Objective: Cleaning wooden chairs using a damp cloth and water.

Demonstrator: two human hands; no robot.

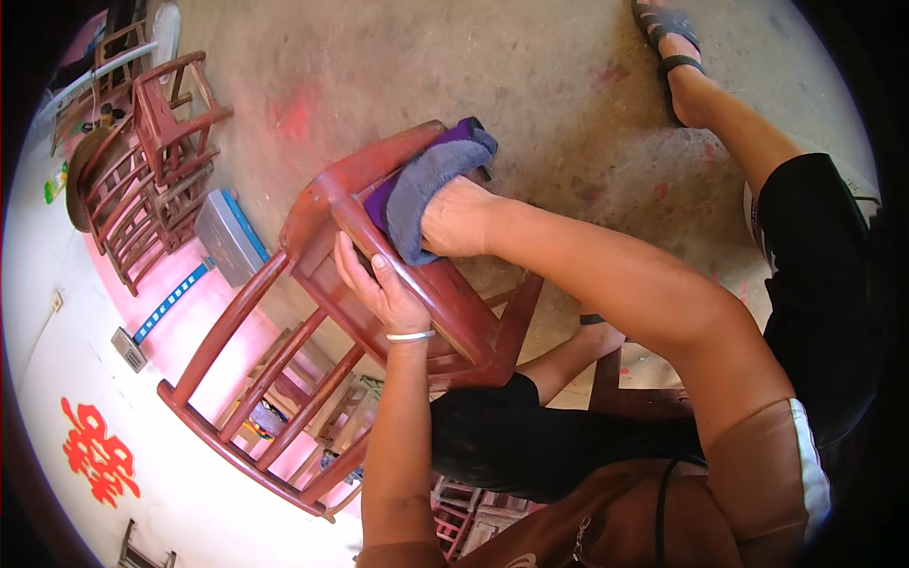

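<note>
A red-brown wooden chair [461,312] lies tilted before me, its slatted back towards the lower left and partly resting by my black-trousered leg. My left hand [383,291], with a silver bangle at the wrist, holds a rounded frame rail beside the seat panel, thumb and fingers on either side. My right hand [454,220] presses a grey and purple fleecy cloth [426,177] around the same frame near its upper corner. The cloth hides the right fingers.
More wooden chairs [156,128] are stacked at the upper left, near a grey and blue box [231,238]. A dark red wooden piece [639,401] is beside my leg. My sandalled foot [671,42] rests on the stained concrete floor [341,64]. Other wooden furniture stands behind the chair's slats.
</note>
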